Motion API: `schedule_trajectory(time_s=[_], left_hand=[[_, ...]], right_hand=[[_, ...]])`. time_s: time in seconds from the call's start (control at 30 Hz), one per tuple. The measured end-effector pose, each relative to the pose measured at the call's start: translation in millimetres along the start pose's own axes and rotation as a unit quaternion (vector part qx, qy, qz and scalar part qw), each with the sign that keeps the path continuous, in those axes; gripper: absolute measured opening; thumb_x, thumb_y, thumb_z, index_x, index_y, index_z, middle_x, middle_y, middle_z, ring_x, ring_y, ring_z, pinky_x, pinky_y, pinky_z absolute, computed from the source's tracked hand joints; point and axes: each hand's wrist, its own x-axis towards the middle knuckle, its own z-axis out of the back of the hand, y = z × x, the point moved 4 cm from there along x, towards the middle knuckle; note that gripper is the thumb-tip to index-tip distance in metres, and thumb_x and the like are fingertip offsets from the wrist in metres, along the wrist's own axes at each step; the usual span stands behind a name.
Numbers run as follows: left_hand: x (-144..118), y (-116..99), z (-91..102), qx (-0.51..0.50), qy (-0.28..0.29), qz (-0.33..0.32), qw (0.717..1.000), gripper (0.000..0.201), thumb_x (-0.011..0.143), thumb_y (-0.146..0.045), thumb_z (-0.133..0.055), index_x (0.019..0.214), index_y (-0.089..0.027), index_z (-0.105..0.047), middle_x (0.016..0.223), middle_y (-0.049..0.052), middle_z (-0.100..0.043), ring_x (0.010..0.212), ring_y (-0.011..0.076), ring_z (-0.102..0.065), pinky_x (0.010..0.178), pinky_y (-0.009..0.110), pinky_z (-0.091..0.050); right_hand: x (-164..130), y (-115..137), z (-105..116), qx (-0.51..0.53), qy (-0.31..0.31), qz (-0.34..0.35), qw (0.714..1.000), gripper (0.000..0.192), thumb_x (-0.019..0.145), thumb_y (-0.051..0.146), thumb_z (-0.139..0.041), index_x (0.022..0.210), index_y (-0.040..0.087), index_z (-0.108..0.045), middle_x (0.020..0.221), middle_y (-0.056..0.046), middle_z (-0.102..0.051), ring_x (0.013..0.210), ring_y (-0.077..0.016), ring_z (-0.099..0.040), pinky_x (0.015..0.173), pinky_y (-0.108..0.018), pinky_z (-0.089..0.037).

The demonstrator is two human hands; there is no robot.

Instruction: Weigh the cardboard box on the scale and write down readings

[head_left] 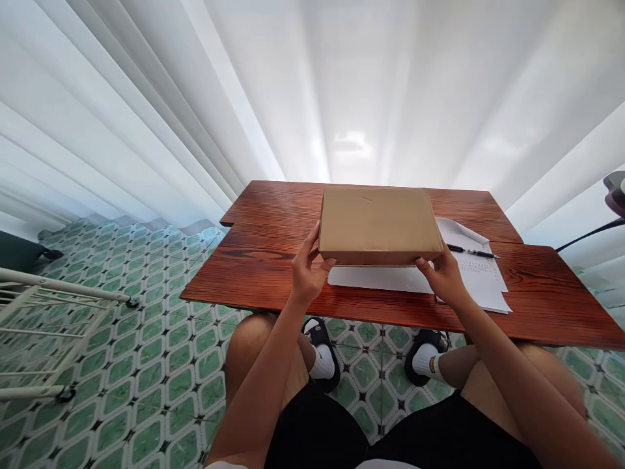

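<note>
Gripping a flat cardboard box (379,223) from both near corners: left hand (308,270) is clamped on the near-left corner, thumb (326,266) under the front edge and fingers up the side; right hand (442,277) grasps the near-right corner, fingers curled under the bottom edge. Symmetric two-corner hold likely keeps a wide, shallow box level and stops it yawing. Box sits mid-table, over the centre of the red-brown wooden table (263,260), its near edge tipped slightly up off the surface; cannot tell whether the far edge rests on the wood. Under and just in front of it lies a white sheet (375,279), partly covered by the box. More paper (481,277) with printed rows is stacked to the right, touching the right hand's side, with a black pen (471,251) lying across it, probably parked there to keep it off the working area. Person is seated, knees under the table edge, feet in black sandals (322,352) on green patterned floor tiles (146,365). White wire rack (43,326) stands well apart at left; white curtain (342,85) behind the table.
</note>
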Motion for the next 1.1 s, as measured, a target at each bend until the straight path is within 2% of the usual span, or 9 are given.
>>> schedule_trajectory(time_s=[0.17,0.37,0.5,0.87,1.1], left_hand=[[-3.4,7.3,-11.6,-0.020,-0.028,0.001,0.999,0.064,0.089,-0.038,-0.074,0.147,-0.022,-0.053,0.146,0.014,-0.055,0.131,0.0292,-0.057,0.104,0.034,-0.052],[-2.5,13.7,-32.7,-0.052,-0.067,0.022,0.996,0.058,0.088,-0.038,-0.076,0.140,-0.024,-0.057,0.141,0.013,-0.058,0.133,0.0271,-0.055,0.105,0.034,-0.052],[-2.9,22.4,-42.0,-0.063,-0.058,0.060,0.994,0.050,0.086,-0.038,-0.077,0.131,-0.022,-0.062,0.132,0.012,-0.062,0.125,0.0252,-0.060,0.103,0.035,-0.054],[-0.7,31.2,-45.1,-0.062,-0.048,0.069,0.995,0.049,0.082,-0.038,-0.080,0.125,-0.021,-0.066,0.125,0.010,-0.066,0.119,0.0250,-0.062,0.101,0.038,-0.055],[-0.7,31.1,-45.1,-0.067,-0.041,0.066,0.995,0.046,0.083,-0.035,-0.080,0.125,-0.022,-0.068,0.123,0.010,-0.067,0.117,0.0240,-0.063,0.099,0.036,-0.056]], right_hand=[[-3.5,-3.2,8.6,-0.008,0.010,-0.004,1.000,0.079,0.094,0.055,-0.066,0.160,0.028,-0.032,0.152,-0.012,-0.050,0.129,-0.0298,-0.056,0.109,-0.045,-0.047],[-2.7,-2.6,21.6,-0.032,-0.025,-0.025,0.999,0.077,0.092,0.060,-0.065,0.157,0.027,-0.039,0.144,-0.012,-0.058,0.122,-0.0301,-0.061,0.101,-0.045,-0.054],[-4.0,-3.8,30.5,-0.060,-0.041,-0.047,0.996,0.079,0.092,0.064,-0.063,0.157,0.024,-0.041,0.132,-0.013,-0.065,0.113,-0.0309,-0.065,0.098,-0.047,-0.056],[-8.1,-7.1,33.9,-0.067,-0.045,-0.050,0.996,0.081,0.093,0.061,-0.062,0.160,0.025,-0.035,0.134,-0.013,-0.064,0.117,-0.0308,-0.063,0.096,-0.046,-0.057],[-10.0,-11.4,33.4,-0.084,-0.048,-0.058,0.994,0.079,0.093,0.062,-0.061,0.159,0.025,-0.037,0.130,-0.013,-0.066,0.116,-0.0316,-0.063,0.094,-0.047,-0.058]])
